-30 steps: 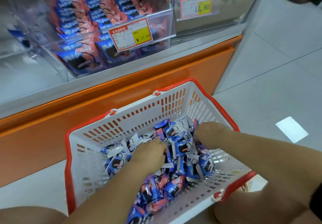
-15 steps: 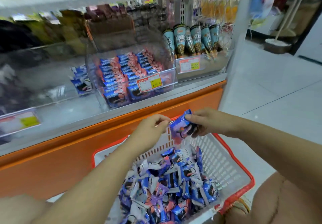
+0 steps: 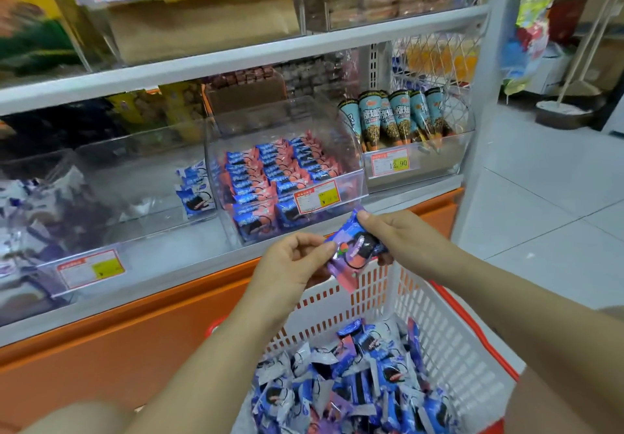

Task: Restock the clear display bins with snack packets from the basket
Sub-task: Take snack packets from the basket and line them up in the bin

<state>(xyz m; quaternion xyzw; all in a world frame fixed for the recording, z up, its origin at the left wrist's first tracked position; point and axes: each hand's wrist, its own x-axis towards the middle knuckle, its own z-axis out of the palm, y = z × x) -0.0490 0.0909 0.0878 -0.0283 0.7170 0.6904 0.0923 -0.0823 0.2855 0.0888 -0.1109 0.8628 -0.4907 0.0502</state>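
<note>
1. Here, at nine o'clock in the view, a clear display bin on the shelf holds only a short row of blue-and-white packets against its right wall.
2. At twelve o'clock from the hands, the middle bin is filled with neat rows of blue-and-pink packets.
3. At centre, the left hand pinches the left edge of one snack packet between thumb and curled fingers.
4. That packet hangs tilted in the air above the far rim of the basket, just below the middle bin's front. Its colours appear to match that bin.
5. The right hand pinches the packet's upper right end, fingers curled round it.
6. At one o'clock, a third bin holds upright cone snacks.
7. At five o'clock, a white basket with a red rim holds a loose heap of mixed packets.
8. The packet is likely light, in thin, slick, crinkly film, with a biscuit inside that could crush. It is best held by the flat crimped end seals, without squeezing the middle.
</note>
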